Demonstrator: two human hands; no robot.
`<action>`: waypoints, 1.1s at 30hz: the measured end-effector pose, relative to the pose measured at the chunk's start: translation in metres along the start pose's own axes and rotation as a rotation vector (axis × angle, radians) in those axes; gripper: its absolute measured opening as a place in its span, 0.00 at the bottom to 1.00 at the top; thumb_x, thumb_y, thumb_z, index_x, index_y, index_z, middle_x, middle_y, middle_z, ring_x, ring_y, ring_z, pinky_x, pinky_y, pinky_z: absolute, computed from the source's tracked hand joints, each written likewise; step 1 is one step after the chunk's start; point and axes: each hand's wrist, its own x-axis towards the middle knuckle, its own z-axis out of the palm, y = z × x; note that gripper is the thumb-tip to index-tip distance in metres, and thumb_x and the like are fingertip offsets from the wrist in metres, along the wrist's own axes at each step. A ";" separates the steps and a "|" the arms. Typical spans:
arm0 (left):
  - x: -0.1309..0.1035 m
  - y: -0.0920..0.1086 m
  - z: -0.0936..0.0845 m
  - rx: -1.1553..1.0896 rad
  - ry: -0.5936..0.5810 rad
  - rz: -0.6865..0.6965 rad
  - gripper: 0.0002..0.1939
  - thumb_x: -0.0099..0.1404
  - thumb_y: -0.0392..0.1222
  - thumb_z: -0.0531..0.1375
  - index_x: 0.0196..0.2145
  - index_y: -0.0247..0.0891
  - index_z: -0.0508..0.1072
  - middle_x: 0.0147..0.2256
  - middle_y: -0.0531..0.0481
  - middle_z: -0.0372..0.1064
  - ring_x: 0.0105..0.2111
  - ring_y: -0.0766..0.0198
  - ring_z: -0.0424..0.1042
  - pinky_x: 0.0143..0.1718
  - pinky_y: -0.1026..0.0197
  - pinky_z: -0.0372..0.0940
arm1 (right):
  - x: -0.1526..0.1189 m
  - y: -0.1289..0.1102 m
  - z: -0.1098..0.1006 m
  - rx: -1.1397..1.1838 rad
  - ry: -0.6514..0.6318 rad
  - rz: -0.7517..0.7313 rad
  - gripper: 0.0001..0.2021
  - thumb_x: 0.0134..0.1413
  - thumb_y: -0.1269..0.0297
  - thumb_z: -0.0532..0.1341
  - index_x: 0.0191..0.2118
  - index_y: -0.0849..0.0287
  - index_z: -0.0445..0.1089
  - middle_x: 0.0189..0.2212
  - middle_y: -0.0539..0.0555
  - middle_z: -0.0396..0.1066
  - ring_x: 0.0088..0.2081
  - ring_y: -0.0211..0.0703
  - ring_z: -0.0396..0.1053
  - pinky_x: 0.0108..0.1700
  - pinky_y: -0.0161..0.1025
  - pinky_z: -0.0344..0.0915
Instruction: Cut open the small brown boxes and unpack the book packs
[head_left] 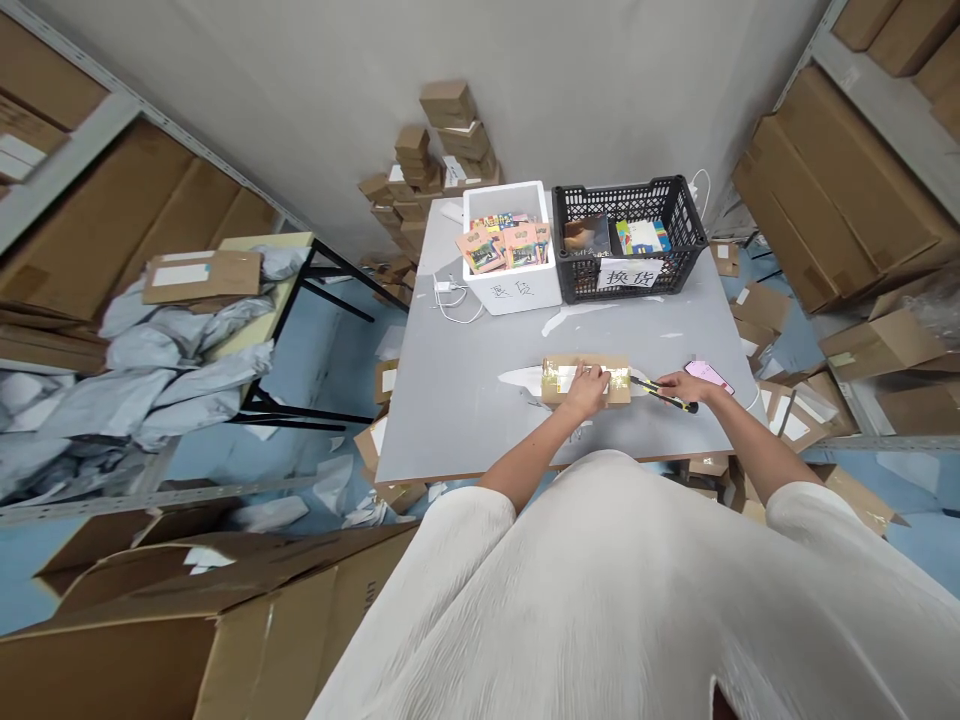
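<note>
A small cardboard box [549, 388], wrapped in shiny tape, lies near the middle of the near side of the grey table [465, 400]. The left hand [589, 388] bears down on its top, fingers bent; whether they also pinch it I cannot tell. The right hand [681, 386] is closed around a yellow-and-black utility knife [660, 395], its tip pointing left at the box's right end; touching or just short, I can't make out. To my eye the step is slitting the tape, and it wants a shallow, steady stroke, the left fingers kept out of the blade's line and the box pinned so it doesn't skid. The white label [568, 381] on the box is too small to read. On the far side, the black crate [566, 275] wears a paper sign [628, 274] reading 换货; the white foam box [517, 290] to its left is hand-lettered, its second character apparently 货, the first unclear to me. The big carton [300, 640] at near left shows "LIV", printed sideways.
</note>
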 end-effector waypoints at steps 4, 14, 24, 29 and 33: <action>-0.004 0.003 0.000 0.039 0.016 0.020 0.33 0.63 0.40 0.74 0.63 0.46 0.68 0.58 0.41 0.71 0.60 0.44 0.76 0.78 0.33 0.43 | -0.001 0.008 -0.002 -0.050 0.025 0.006 0.20 0.53 0.40 0.70 0.34 0.54 0.78 0.27 0.50 0.75 0.32 0.44 0.72 0.34 0.37 0.68; -0.010 0.003 0.001 -0.070 0.093 0.029 0.39 0.69 0.47 0.69 0.73 0.41 0.61 0.65 0.35 0.67 0.65 0.43 0.71 0.77 0.38 0.48 | -0.001 -0.002 0.005 -0.009 0.264 0.024 0.20 0.63 0.41 0.67 0.37 0.54 0.73 0.32 0.52 0.79 0.31 0.43 0.74 0.30 0.36 0.68; 0.011 -0.002 -0.014 -0.091 0.165 -0.103 0.30 0.73 0.31 0.56 0.71 0.41 0.66 0.73 0.35 0.62 0.74 0.45 0.59 0.76 0.41 0.51 | -0.019 -0.013 0.034 -0.277 0.416 -0.165 0.24 0.77 0.47 0.54 0.63 0.50 0.78 0.47 0.58 0.82 0.46 0.52 0.79 0.50 0.46 0.75; 0.020 -0.007 -0.009 -0.056 0.092 -0.105 0.37 0.71 0.32 0.59 0.75 0.43 0.60 0.76 0.34 0.57 0.78 0.44 0.52 0.78 0.34 0.42 | -0.022 -0.010 0.046 -0.650 0.426 -0.156 0.24 0.74 0.54 0.59 0.68 0.50 0.77 0.54 0.63 0.78 0.52 0.59 0.76 0.55 0.50 0.70; 0.031 -0.008 -0.013 -0.026 0.045 -0.118 0.39 0.70 0.33 0.63 0.75 0.40 0.59 0.71 0.31 0.62 0.75 0.40 0.57 0.77 0.33 0.42 | -0.020 -0.006 0.050 -0.725 0.467 -0.122 0.24 0.75 0.55 0.59 0.69 0.48 0.77 0.53 0.63 0.77 0.54 0.60 0.74 0.55 0.49 0.68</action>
